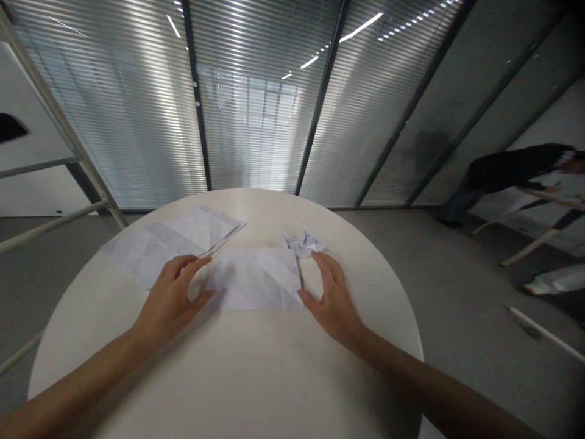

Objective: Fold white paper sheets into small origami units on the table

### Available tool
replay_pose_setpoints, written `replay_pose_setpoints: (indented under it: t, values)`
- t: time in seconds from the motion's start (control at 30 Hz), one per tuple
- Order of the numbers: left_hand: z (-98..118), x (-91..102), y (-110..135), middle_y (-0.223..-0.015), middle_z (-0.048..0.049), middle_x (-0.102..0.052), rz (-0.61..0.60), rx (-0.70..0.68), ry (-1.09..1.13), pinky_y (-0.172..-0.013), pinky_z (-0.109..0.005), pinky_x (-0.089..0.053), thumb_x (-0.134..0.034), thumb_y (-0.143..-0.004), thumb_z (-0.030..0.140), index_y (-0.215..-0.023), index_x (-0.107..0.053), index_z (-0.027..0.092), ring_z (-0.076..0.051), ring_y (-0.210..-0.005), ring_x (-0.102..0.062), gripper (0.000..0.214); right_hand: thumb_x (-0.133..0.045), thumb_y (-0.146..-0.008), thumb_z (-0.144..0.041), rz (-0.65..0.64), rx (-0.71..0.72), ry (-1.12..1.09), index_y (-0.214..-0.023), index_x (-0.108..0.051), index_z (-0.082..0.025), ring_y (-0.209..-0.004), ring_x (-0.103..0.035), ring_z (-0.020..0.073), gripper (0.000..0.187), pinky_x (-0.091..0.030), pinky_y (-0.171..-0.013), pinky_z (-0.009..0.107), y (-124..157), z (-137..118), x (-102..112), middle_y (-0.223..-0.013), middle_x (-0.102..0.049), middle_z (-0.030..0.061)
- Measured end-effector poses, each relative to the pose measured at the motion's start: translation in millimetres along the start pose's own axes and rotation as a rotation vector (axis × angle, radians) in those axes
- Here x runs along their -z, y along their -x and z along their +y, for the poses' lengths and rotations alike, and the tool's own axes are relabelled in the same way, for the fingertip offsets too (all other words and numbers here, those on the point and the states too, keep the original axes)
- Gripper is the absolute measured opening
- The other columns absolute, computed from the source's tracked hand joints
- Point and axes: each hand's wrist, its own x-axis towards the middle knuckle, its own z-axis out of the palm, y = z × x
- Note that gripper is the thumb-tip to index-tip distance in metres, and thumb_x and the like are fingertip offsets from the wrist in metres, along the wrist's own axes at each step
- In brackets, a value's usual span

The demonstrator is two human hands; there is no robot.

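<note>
A creased white paper (256,279), folded into a rectangle, lies flat on the round white table (237,378). My left hand (171,299) rests at its left edge with fingers spread, thumb touching the paper. At the paper's right edge lies my right hand (331,299), fingers stretched out and thumb against the lower right corner. Neither hand grips anything. A small folded paper figure (304,244) sits just beyond my right fingertips.
A stack of creased white sheets (169,241) lies at the back left of the table. Glass walls with blinds stand behind. A person in dark clothes (516,167) leans at a desk far right. A metal frame (55,183) stands left.
</note>
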Motion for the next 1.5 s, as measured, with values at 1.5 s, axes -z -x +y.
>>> replay_pose_setpoints:
  t: [1.5]
  values:
    - [56, -28.8, -28, -0.144, -0.0137, -0.039, -0.550, -0.425, -0.016, -0.105, -0.051, -0.031, -0.051, -0.079, 0.063, -0.134, -0.043, 0.023, -0.036, -0.131, -0.035, 0.069, -0.047, -0.088, -0.013, -0.640, 0.816, 0.483, -0.099, -0.055, -0.011, -0.067, -0.061, 0.0189, 0.014, -0.039, -0.055, 0.030, -14, -43, 10, -0.075, -0.066, 0.0068]
